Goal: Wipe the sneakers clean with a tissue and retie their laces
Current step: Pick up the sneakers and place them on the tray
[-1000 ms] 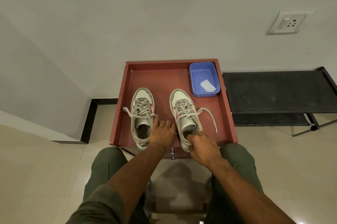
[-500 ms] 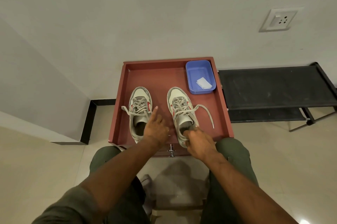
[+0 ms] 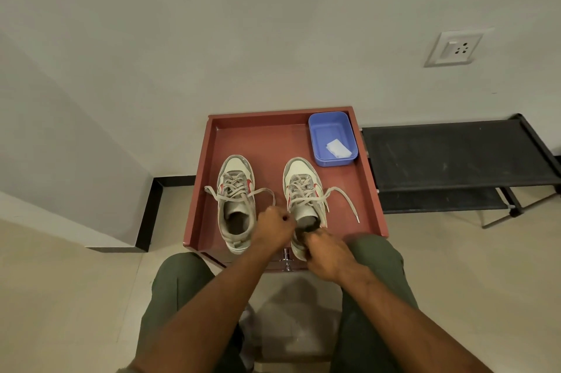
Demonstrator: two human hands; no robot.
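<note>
Two grey-and-cream sneakers with red accents stand side by side, toes away from me, on a red-brown tray-top table [image 3: 267, 139]. Both have loose, untied laces. My left hand [image 3: 274, 228] sits closed between the shoes, pinching the end of the left sneaker's [image 3: 235, 202] lace. The heel of the right sneaker [image 3: 303, 190] is gripped by my right hand [image 3: 326, 254]. Its other lace trails over the tray to the right. A folded white tissue [image 3: 338, 148] lies in a blue plastic tub [image 3: 332, 126] at the tray's far right corner.
A black mesh shoe rack [image 3: 455, 157] stands just right of the table, against the wall. A wall socket [image 3: 453, 48] is above it. My knees in green trousers flank the table's front edge, where a metal drawer knob [image 3: 286, 257] shows. Pale floor tiles lie on both sides.
My left hand went from open and resting between the shoes to closed on the left sneaker's lace end. The right hand stayed on the right sneaker's heel. My head moved back slightly.
</note>
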